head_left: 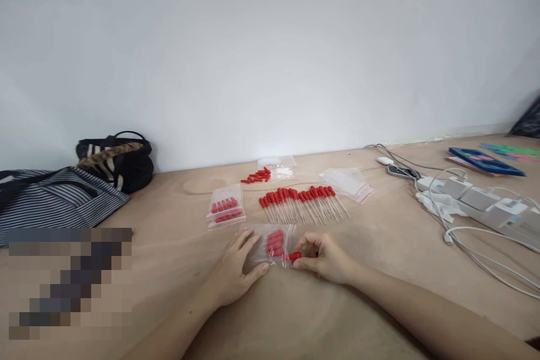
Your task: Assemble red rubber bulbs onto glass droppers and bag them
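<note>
A clear zip bag with several red rubber dropper bulbs in it lies flat in front of me. My left hand rests on the bag's left side, its thumb and fingers spread apart. At the bag's mouth, on the right, my right hand pinches a red rubber bulb whose tip reaches the opening. A bit of red also shows under the right palm, mostly hidden. Just beyond the bag lies a row of thin clear droppers with red bulbs on their far ends.
Two filled zip bags lie to the left. Loose red bulbs, a bag of clear tubes and flat plastic bags are farther back. A power strip with chargers and cables is right; a striped bag is left.
</note>
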Tool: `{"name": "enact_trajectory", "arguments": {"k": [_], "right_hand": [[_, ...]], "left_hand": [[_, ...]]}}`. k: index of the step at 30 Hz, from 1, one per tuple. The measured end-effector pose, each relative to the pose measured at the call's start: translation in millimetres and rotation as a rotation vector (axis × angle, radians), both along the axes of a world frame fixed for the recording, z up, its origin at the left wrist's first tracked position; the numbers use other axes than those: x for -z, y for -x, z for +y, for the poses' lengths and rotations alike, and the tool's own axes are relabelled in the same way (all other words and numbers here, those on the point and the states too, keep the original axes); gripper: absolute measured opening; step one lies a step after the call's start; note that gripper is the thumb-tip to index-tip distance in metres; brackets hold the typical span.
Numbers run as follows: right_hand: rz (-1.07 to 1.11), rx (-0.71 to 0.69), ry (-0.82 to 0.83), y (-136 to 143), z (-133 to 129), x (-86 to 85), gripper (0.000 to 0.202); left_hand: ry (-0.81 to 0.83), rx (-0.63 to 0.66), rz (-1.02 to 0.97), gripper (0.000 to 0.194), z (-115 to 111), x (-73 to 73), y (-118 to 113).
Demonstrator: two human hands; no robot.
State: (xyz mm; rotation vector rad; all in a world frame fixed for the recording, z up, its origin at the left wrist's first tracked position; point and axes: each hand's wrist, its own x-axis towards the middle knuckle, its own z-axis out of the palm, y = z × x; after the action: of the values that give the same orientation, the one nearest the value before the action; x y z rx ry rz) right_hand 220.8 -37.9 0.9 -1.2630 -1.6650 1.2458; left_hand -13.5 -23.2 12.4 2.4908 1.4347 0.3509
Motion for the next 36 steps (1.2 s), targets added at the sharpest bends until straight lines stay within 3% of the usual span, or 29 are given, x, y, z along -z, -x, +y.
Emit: {"name": "enact_trajectory", "arguments": {"k": [5, 10, 16, 19, 28, 36], "right_hand": [[-0.019, -0.192, 0.02, 1.0, 7.1, -1.9, 0.024], [-0.018, -0.209, -0.073, 1.4, 13.7, -0.1, 0.025], [-0.123, -0.349, -0.175, 4.4, 28.1, -0.3, 0.023], [-0.187, -0.311, -0.217, 3.8, 32.8, 0.1, 0.025], [-0.205, -0.208, -0.131, 10.6, 32.6, 0.8, 0.023], [-0.488, 0.003, -0.251, 19.4, 19.4, -11.8, 0.012]], "left_hand": [[-0.007, 0.0, -0.015, 0.053, 0.3, -1.6, -0.6], [-0.013, 0.008, -0.019, 0.053, 0.9, -1.0, -1.1], [-0.011, 0.001, -0.008, 0.054, 0.6, 0.3, -0.6], [-0.005, 0.007, -0.015, 0.056, 0.4, 0.5, 0.2], [-0.056, 0.029, -0.06, 0.054, 2.3, 1.6, 2.8], [-0.028, 0.033, -0.045, 0.057, 1.4, -3.7, 1.9]]}}
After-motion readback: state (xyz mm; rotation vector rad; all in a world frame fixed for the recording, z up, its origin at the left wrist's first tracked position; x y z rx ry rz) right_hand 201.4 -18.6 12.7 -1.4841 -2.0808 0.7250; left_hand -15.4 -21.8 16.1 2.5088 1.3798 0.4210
